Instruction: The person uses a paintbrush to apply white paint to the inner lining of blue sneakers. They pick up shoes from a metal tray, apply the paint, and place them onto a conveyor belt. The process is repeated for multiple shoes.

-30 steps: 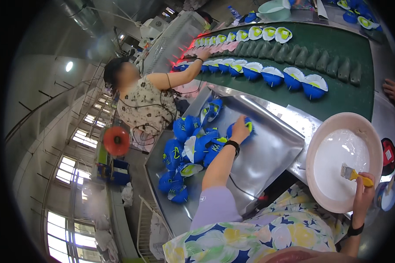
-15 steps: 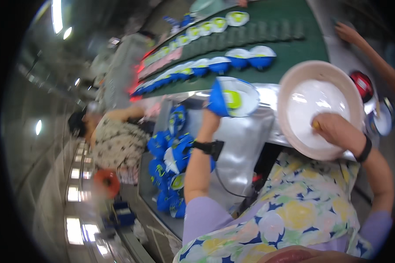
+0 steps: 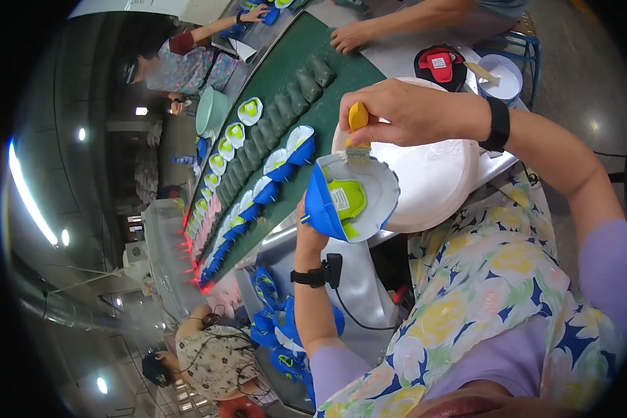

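Observation:
My left hand (image 3: 309,226) grips the side of a blue shoe upper (image 3: 382,191) and holds it with its white lining facing up. A yellow-green insert with a label shows inside it. My right hand (image 3: 414,111) pinches the yellow handle of a brush (image 3: 357,120). The bristles point down and touch the upper's far inner edge. Just beyond and right of the upper stands a pale, round basin (image 3: 425,224) holding white liquid; my right forearm and hand cover part of it.
On the green conveyor belt (image 3: 313,56) lie rows of blue-and-white uppers (image 3: 279,167) and dark foot-shaped lasts (image 3: 285,111). More blue uppers (image 3: 285,324) are piled lower left. A red-and-black upper (image 3: 439,64) and a white bucket (image 3: 510,87) with a brush stand far right. A co-worker's hand (image 3: 352,36) rests at the belt's far edge.
My right hand has lifted out of the basin with the brush and moved left to the upper. The held upper has come lower, close beside the basin. The whole view has turned.

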A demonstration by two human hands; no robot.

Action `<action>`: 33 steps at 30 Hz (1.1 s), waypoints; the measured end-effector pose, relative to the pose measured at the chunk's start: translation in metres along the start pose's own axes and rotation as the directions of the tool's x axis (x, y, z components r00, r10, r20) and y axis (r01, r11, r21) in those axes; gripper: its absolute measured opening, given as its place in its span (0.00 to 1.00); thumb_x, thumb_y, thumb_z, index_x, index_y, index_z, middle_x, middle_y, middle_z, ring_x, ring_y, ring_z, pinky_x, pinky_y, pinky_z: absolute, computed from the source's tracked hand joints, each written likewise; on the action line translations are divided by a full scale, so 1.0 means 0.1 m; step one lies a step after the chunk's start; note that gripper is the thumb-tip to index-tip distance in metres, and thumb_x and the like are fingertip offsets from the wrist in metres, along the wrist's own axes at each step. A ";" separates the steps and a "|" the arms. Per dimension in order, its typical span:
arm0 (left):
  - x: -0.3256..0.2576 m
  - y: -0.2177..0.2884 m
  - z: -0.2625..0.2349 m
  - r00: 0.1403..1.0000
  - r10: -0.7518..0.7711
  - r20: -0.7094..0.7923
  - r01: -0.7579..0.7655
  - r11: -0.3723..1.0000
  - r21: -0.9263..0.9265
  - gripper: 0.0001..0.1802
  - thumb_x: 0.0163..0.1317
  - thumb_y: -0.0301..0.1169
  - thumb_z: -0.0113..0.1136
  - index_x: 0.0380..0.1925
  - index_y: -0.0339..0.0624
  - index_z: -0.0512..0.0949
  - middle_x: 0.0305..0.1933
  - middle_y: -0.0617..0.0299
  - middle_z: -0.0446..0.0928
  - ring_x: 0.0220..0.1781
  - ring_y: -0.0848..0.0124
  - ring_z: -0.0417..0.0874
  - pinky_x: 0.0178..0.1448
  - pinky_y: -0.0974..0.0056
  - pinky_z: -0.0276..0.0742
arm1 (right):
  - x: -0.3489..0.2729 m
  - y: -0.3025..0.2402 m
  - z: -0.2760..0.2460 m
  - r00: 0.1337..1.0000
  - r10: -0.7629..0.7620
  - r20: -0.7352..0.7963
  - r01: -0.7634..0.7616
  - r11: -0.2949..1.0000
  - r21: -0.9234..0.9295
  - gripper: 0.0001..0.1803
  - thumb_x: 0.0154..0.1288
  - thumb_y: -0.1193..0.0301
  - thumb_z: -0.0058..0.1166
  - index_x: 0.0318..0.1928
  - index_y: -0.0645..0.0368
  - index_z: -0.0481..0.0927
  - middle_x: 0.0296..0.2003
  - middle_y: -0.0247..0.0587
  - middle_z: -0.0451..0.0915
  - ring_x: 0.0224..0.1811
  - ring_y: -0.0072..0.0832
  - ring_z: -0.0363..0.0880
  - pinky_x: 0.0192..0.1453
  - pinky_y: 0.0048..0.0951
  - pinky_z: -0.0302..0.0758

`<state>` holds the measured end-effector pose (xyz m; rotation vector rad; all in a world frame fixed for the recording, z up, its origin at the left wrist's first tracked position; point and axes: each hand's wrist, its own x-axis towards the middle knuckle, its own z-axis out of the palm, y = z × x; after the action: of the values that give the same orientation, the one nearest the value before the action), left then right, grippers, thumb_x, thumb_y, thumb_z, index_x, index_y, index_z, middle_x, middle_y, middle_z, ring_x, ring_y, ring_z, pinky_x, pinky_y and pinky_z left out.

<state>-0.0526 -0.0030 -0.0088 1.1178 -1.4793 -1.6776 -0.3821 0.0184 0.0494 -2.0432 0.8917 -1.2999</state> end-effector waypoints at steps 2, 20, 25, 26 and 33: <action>0.03 0.02 0.11 0.995 0.082 -0.063 -0.089 0.989 -0.118 0.25 0.66 0.32 0.55 0.62 0.38 0.69 0.55 0.58 0.77 0.53 0.67 0.81 0.58 0.62 0.79 | -0.02 0.05 -0.01 0.997 -0.031 -0.067 0.029 0.999 -0.041 0.14 0.64 0.66 0.61 0.35 0.63 0.72 0.28 0.48 0.79 0.32 0.42 0.80 0.36 0.34 0.73; 0.15 -0.33 0.35 0.610 0.583 -0.536 -0.625 0.770 0.127 0.25 0.72 0.41 0.45 0.64 0.42 0.66 0.63 0.58 0.71 0.63 0.63 0.74 0.68 0.56 0.71 | -0.32 0.02 0.55 0.781 0.583 -0.226 -0.461 0.781 0.423 0.22 0.62 0.60 0.61 0.29 0.71 0.77 0.20 0.46 0.80 0.21 0.28 0.80 0.25 0.27 0.74; 0.14 -0.20 0.22 0.642 0.597 -0.481 -0.526 0.799 0.290 0.26 0.71 0.37 0.47 0.65 0.39 0.64 0.63 0.58 0.70 0.62 0.66 0.73 0.67 0.60 0.69 | -0.31 0.01 0.37 0.929 0.308 -0.206 -0.282 0.948 0.147 0.14 0.61 0.64 0.60 0.37 0.64 0.79 0.22 0.45 0.79 0.22 0.31 0.80 0.28 0.28 0.75; 0.13 -0.13 0.27 0.675 0.611 -0.413 -0.508 0.791 0.341 0.26 0.71 0.37 0.48 0.65 0.38 0.64 0.63 0.58 0.70 0.62 0.66 0.73 0.67 0.60 0.68 | -0.30 0.00 0.29 0.963 0.204 -0.175 -0.208 0.978 -0.005 0.12 0.60 0.66 0.60 0.38 0.62 0.79 0.22 0.45 0.79 0.23 0.32 0.79 0.29 0.29 0.75; 0.03 -0.19 0.32 0.992 0.081 -0.100 -0.059 0.977 0.205 0.22 0.66 0.32 0.51 0.57 0.33 0.73 0.58 0.54 0.76 0.56 0.62 0.79 0.60 0.61 0.73 | -0.25 -0.03 0.60 0.904 -0.160 0.397 0.340 0.830 -0.441 0.07 0.57 0.72 0.52 0.38 0.55 0.78 0.24 0.45 0.78 0.27 0.42 0.82 0.30 0.40 0.76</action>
<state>-0.0808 0.0120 -0.0282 1.2278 -1.6273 -1.4206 -0.3344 0.0454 0.0152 -2.7779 0.8746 -0.8295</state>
